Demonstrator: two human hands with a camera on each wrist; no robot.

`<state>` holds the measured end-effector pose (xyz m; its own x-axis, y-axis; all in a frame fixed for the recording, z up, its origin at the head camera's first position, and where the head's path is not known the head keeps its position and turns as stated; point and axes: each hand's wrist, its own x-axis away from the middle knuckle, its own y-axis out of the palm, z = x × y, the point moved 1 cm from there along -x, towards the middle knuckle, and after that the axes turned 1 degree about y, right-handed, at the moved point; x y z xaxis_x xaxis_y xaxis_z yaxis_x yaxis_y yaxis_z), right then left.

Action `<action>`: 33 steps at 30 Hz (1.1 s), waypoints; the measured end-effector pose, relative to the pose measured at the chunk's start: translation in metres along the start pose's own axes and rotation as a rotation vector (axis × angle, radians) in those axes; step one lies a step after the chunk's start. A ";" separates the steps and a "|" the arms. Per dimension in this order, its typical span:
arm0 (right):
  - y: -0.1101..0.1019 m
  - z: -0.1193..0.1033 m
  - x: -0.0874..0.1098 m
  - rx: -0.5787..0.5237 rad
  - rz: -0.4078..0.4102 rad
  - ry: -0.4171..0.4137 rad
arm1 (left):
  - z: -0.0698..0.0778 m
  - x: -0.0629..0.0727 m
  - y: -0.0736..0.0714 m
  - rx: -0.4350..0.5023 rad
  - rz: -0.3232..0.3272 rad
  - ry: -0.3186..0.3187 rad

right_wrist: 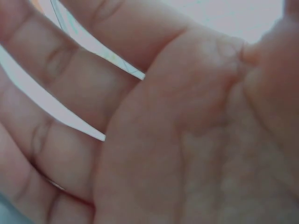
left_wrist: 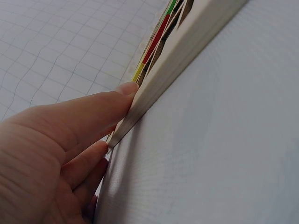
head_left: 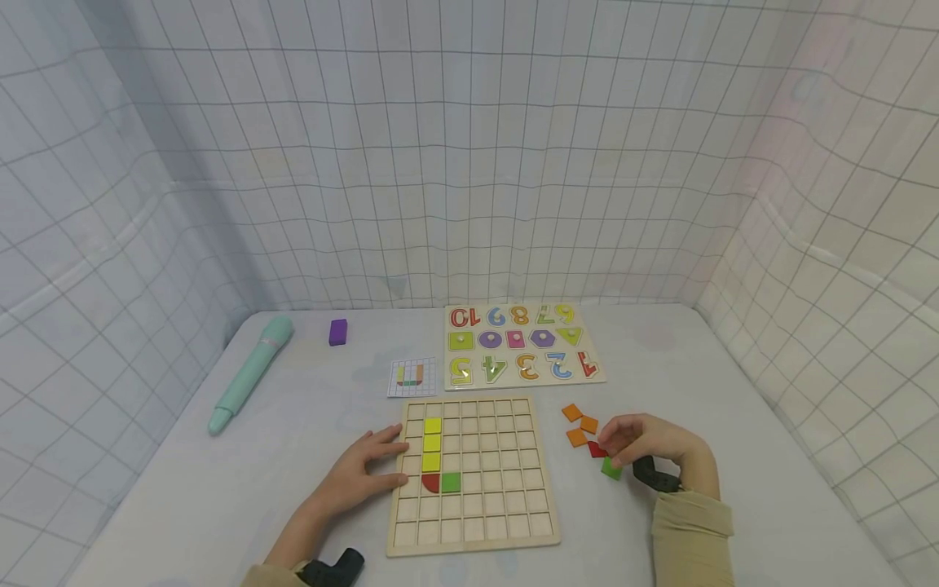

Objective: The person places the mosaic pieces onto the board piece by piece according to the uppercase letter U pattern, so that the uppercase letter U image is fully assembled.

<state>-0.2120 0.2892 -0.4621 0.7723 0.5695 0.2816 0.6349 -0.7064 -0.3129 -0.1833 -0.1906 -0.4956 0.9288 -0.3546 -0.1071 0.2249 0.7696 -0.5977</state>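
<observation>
My left hand (head_left: 357,475) rests at the left edge of a wooden grid board (head_left: 506,548), its thumb and fingertips touching the rim. Set in the grid are several yellow square tiles (head_left: 432,443) in a column, a red quarter-round tile (head_left: 431,483) below them and a green square tile (head_left: 451,483) beside that. To the right of the board my right hand (head_left: 655,439) is low over loose tiles, the thumb at a loose green square (head_left: 611,469). A loose red tile (head_left: 597,450) lies partly under its fingers. The right wrist view shows only palm and spread, bent fingers.
Several orange tiles (head_left: 577,438) lie right of the board. Behind it are a small pattern card (head_left: 412,393) and a number puzzle board (head_left: 524,379). A purple block (head_left: 338,332) and a mint-green wand-shaped object (head_left: 253,368) lie at the left.
</observation>
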 end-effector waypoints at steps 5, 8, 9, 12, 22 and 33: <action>0.001 -0.002 0.001 -0.004 -0.002 0.000 | 0.000 0.000 0.000 0.000 -0.002 0.000; 0.001 -0.002 0.001 -0.009 0.001 0.010 | -0.001 0.000 0.000 -0.002 -0.002 -0.001; 0.001 -0.002 0.001 -0.009 0.001 0.008 | -0.001 0.000 0.000 -0.003 -0.002 -0.001; 0.002 -0.001 0.000 -0.011 0.002 0.018 | -0.001 0.000 0.000 -0.006 -0.003 -0.003; 0.003 -0.003 -0.003 0.027 0.009 0.035 | -0.001 -0.001 -0.001 -0.013 -0.008 0.003; 0.006 -0.002 -0.007 0.077 0.032 0.077 | -0.002 0.000 0.000 -0.002 -0.009 -0.002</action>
<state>-0.2137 0.2804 -0.4636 0.7904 0.5107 0.3383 0.6117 -0.6878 -0.3909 -0.1844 -0.1921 -0.4971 0.9272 -0.3609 -0.1002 0.2330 0.7654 -0.5999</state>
